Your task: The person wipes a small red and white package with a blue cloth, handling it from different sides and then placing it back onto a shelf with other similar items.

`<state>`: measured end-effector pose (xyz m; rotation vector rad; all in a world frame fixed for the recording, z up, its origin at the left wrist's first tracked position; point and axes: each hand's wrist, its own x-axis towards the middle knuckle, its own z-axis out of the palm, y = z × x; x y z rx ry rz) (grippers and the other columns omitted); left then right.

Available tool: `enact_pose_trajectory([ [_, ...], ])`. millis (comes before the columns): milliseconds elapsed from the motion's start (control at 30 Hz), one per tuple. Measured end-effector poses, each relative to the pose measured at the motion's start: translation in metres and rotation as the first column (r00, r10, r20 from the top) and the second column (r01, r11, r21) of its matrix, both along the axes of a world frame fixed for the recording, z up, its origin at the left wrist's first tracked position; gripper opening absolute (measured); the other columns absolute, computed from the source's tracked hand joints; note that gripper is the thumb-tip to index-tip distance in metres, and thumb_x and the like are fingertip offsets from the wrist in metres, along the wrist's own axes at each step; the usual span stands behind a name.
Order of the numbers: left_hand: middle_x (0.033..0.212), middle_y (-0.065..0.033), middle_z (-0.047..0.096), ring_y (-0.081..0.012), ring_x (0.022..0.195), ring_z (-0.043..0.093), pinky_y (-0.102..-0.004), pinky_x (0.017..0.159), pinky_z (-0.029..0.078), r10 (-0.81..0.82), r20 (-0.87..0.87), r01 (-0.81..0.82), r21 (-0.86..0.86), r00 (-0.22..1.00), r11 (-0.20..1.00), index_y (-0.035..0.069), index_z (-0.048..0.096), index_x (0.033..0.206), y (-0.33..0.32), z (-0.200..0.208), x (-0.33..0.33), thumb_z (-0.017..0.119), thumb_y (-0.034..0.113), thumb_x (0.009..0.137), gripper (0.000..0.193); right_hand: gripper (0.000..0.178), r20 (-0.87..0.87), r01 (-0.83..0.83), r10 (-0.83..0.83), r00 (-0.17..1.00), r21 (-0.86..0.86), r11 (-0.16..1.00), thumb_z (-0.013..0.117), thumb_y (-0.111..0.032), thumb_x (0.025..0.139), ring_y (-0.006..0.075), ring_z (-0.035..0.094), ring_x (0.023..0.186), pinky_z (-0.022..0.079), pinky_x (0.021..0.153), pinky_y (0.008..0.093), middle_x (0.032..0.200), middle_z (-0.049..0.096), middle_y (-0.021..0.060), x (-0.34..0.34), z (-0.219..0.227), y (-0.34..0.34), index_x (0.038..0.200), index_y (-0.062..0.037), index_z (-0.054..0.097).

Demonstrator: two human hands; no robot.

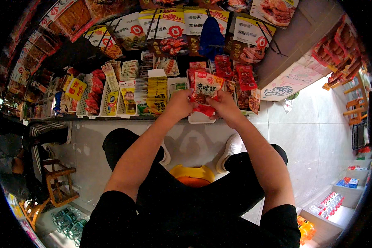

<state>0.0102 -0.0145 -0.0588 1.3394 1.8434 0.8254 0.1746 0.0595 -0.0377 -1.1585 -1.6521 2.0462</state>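
Note:
Straight ahead, at the front edge of a low snack shelf, a red and white snack packet is held up between both hands. My left hand grips its left edge, fingers closed. On the opposite edge, my right hand is closed too, its thumb on the lower front of the packet. Below the packet shows the front of a white basket. Behind and right of it are more red packets. Left of my left hand stands a stack of yellow packets. The far fingers are hidden behind the packet.
White plastic baskets of snack packets line the shelf to the left. Large pouches hang above. A yellow stool is between my legs. Another person's legs and a wooden stool are at left; bottled drinks stand lower right.

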Motion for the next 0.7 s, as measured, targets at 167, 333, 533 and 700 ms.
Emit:
enact_pose_trajectory([
  [167, 0.068, -0.0124, 0.061, -0.0167, 0.048, 0.058, -0.0324, 0.046, 0.047, 0.062, 0.109, -0.053, -0.086, 0.992, 0.995, 0.000, 0.059, 0.093, 0.000, 0.015, 0.009, 0.063, 0.014, 0.081, 0.019, 0.029, -0.058, 0.048, -0.035, 0.998, 0.229, 0.972, 0.055, -0.016, 0.086, 0.0193, 0.062, 0.071, 0.055, 0.048, 0.0324, 0.094, 0.062, 0.0110, 0.004, -0.022, 0.013, 0.110, -0.0003, 0.052],
  [333, 0.056, -0.0099, 0.059, -0.0176, 0.048, 0.060, -0.0327, 0.045, 0.047, 0.029, 0.028, -0.028, -0.021, 0.999, 0.999, -0.001, 0.056, 0.092, 0.000, 0.015, 0.014, 0.055, 0.014, 0.087, 0.016, 0.027, -0.003, 0.126, -0.128, 0.992, 0.214, 0.969, 0.055, -0.015, 0.086, 0.0186, 0.062, 0.067, 0.055, 0.047, 0.0310, 0.088, 0.062, 0.0121, 0.003, -0.027, 0.010, 0.107, 0.0024, 0.053],
  [533, 0.059, -0.0106, 0.061, -0.0161, 0.049, 0.060, -0.0291, 0.044, 0.047, 0.019, 0.030, -0.018, -0.006, 0.999, 1.000, -0.001, 0.057, 0.091, 0.002, 0.005, 0.010, 0.052, 0.021, 0.090, 0.022, 0.027, -0.040, 0.145, -0.142, 0.989, 0.093, 0.985, 0.056, -0.015, 0.086, 0.0181, 0.062, 0.069, 0.055, 0.051, 0.0310, 0.091, 0.061, 0.0119, 0.002, -0.027, 0.006, 0.107, 0.0027, 0.053],
  [700, 0.062, -0.0085, 0.062, -0.0141, 0.049, 0.060, -0.0281, 0.044, 0.048, -0.016, 0.213, 0.051, -0.160, 0.977, 0.986, 0.000, 0.057, 0.091, 0.007, 0.009, -0.007, 0.051, 0.030, 0.091, 0.031, 0.027, -0.048, 0.085, -0.079, 0.996, 0.141, 0.986, 0.055, -0.014, 0.087, 0.0182, 0.062, 0.071, 0.055, 0.054, 0.0310, 0.093, 0.061, 0.0112, 0.008, -0.031, 0.013, 0.108, 0.0022, 0.053],
])
